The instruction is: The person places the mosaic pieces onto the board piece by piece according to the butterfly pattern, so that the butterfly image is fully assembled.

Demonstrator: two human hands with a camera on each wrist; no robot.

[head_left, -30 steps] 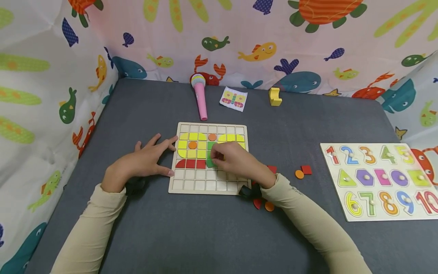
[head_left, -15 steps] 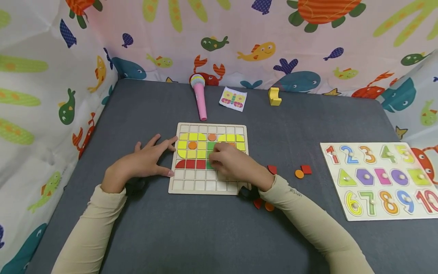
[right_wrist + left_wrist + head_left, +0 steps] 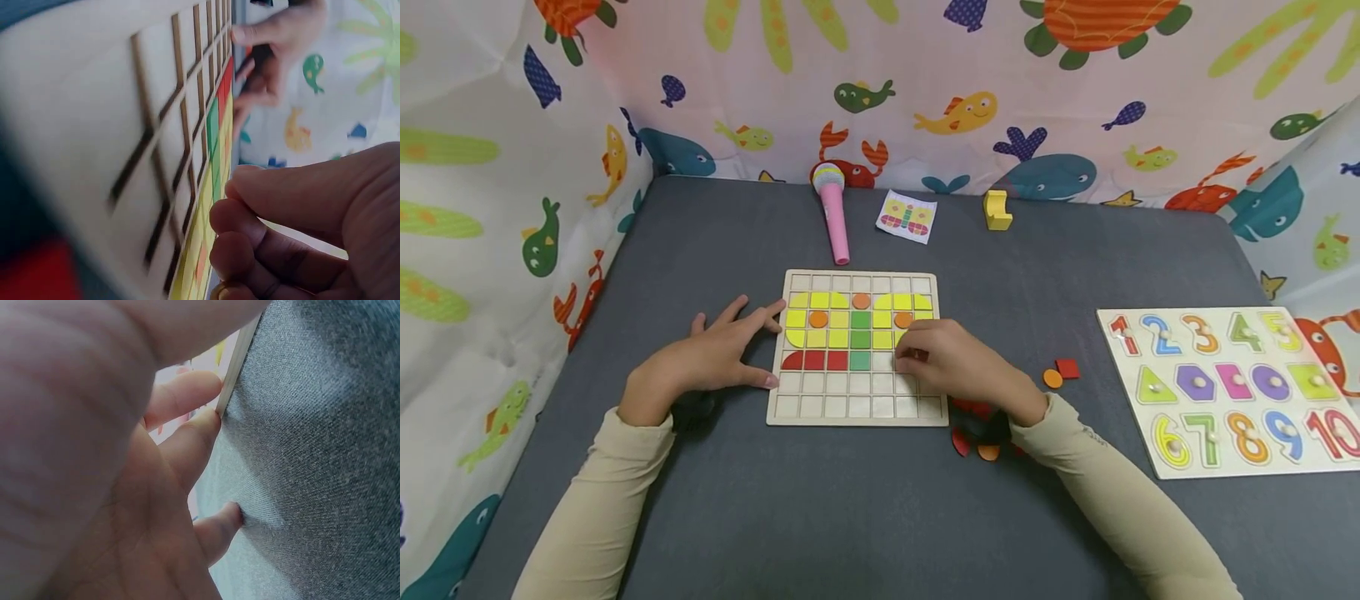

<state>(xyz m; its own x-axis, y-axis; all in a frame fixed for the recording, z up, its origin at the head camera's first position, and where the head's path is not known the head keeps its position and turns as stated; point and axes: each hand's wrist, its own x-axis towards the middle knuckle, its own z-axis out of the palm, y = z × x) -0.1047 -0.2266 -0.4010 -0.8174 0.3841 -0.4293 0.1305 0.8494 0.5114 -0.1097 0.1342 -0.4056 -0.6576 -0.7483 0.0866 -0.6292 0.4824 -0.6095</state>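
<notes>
A wooden grid board (image 3: 835,407) lies on the grey table with coloured tiles set in it. Yellow tiles (image 3: 838,320) and orange discs (image 3: 862,301) fill the upper rows, a column of green squares (image 3: 860,338) runs down the middle, and red tiles (image 3: 814,360) line the left below. My left hand (image 3: 711,354) spreads along the board's left edge, fingertips and thumb at the rim. Over the board's right half hovers my right hand (image 3: 958,360), its fingers loosely curled. No tile shows between its thumb (image 3: 269,187) and fingers in the right wrist view.
Loose red and orange pieces (image 3: 988,452) lie under my right wrist; an orange disc (image 3: 1052,379) and red square (image 3: 1067,368) sit farther right. Behind the board are a pink toy microphone (image 3: 834,218), a pattern card (image 3: 907,217) and a yellow block (image 3: 997,211). A number puzzle (image 3: 1232,396) lies right.
My right hand has moved right, off the green column, uncovering the green squares and the right-hand yellow and orange tiles. My left hand stays at the board's edge.
</notes>
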